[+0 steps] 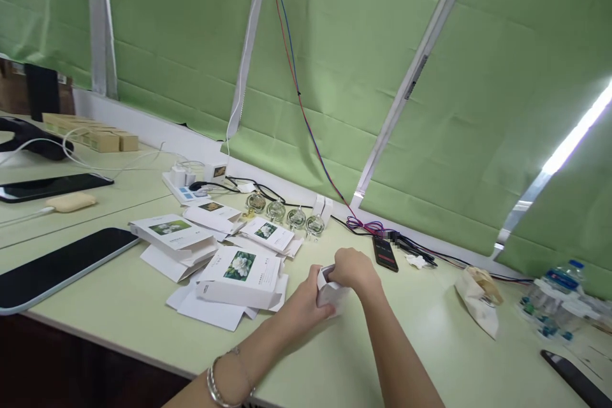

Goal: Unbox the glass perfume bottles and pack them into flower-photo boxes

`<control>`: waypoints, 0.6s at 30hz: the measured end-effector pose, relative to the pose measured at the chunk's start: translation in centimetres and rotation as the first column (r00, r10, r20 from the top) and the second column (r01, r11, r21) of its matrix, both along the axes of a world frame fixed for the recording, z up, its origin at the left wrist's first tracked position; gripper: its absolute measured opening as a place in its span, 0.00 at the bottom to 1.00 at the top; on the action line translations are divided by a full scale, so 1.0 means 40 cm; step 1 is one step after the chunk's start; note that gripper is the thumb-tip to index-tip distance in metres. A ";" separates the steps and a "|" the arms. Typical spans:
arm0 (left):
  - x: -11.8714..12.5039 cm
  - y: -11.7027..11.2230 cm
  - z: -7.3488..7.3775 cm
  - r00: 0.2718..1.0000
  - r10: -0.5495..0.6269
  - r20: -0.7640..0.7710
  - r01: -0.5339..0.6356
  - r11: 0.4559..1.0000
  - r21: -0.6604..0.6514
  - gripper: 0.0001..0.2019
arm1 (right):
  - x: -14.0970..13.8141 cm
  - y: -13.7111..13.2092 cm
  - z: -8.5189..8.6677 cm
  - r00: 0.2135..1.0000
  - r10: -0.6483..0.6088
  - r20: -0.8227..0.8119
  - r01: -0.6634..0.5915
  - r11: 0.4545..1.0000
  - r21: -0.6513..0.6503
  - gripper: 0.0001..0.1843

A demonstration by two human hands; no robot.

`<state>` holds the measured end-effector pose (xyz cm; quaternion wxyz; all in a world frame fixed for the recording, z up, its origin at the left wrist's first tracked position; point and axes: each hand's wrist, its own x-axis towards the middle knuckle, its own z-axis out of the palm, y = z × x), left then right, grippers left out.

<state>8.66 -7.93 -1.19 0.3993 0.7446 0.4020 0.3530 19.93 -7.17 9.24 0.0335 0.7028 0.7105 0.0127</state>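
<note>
And here we are above the table, left hand clamped around a white box, tilted, its top open! In goes our right hand, fingertips down inside the opening; what they grip, we can't tell. The two hands meet at the box, just right of the cartons. Beyond, four glass bottles line up, a phone lying to their right.
</note>
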 end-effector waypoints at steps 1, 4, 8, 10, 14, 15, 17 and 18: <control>0.000 0.002 -0.003 1.000 0.007 -0.003 -0.007 1.000 0.007 0.23 | -0.003 -0.005 0.004 1.000 0.010 0.013 -0.010 1.000 -0.004 0.13; 0.004 0.009 -0.009 1.000 0.003 0.016 -0.004 0.999 0.034 0.23 | 0.000 -0.021 0.012 0.998 0.057 0.035 -0.058 0.998 0.015 0.13; 0.012 0.018 -0.012 0.996 0.019 0.089 -0.025 0.998 0.061 0.24 | 0.014 -0.032 0.026 0.996 0.074 0.050 -0.078 0.994 0.073 0.15; 0.014 0.023 -0.018 0.993 0.051 0.105 -0.058 0.996 0.067 0.25 | 0.024 -0.034 0.043 0.997 0.071 0.045 -0.075 0.993 0.094 0.17; 0.018 0.033 -0.036 0.990 0.079 0.115 -0.086 0.995 0.058 0.25 | 0.053 -0.045 0.097 0.999 0.033 0.025 -0.036 0.991 0.130 0.20; 0.020 0.035 -0.040 0.990 0.066 0.125 -0.074 0.996 0.058 0.25 | 0.061 -0.050 0.110 1.000 0.023 0.017 -0.025 0.990 0.142 0.20; 0.024 0.035 -0.044 0.989 0.035 0.141 -0.044 0.997 0.058 0.26 | 0.075 -0.059 0.132 1.000 0.017 0.002 -0.017 0.985 0.170 0.19; 0.025 0.034 -0.043 0.989 0.024 0.145 -0.033 0.998 0.057 0.27 | 0.080 -0.062 0.139 1.000 0.018 0.001 -0.018 0.983 0.183 0.19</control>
